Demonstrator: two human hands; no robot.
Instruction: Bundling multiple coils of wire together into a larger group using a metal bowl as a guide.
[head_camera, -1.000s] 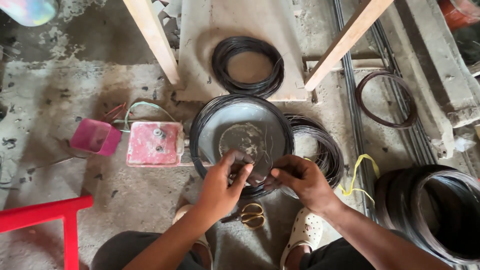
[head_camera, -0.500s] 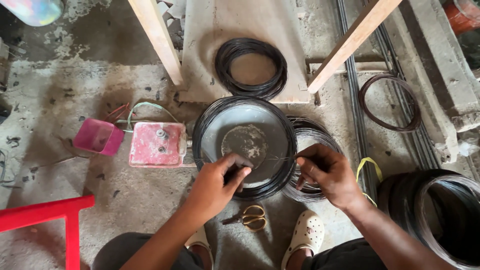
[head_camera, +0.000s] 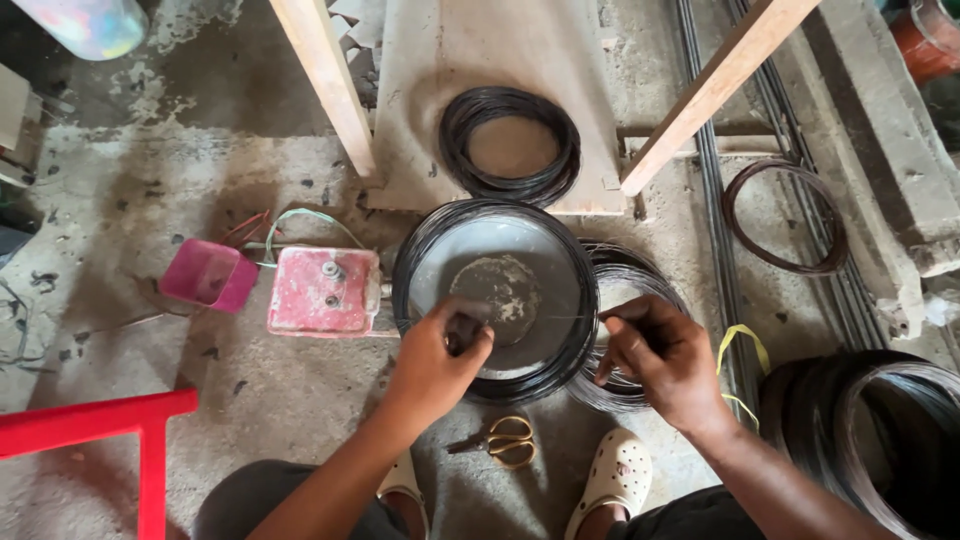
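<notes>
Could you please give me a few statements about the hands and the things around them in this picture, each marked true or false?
1. Both hands pinch a thin wire stretched between the left hand and the right hand. True.
2. The scissors are in the right hand. False: they lie on the floor between the feet.
3. A red box sits left of the big wire coil. True.
4. The pink tub stands inside the coil. False: it stands on the floor left of the red box.

wire coil (head_camera: 495, 215): black | box (head_camera: 323, 292): red | cup (head_camera: 208, 276): pink | scissors (head_camera: 505, 441): gold-handled
</notes>
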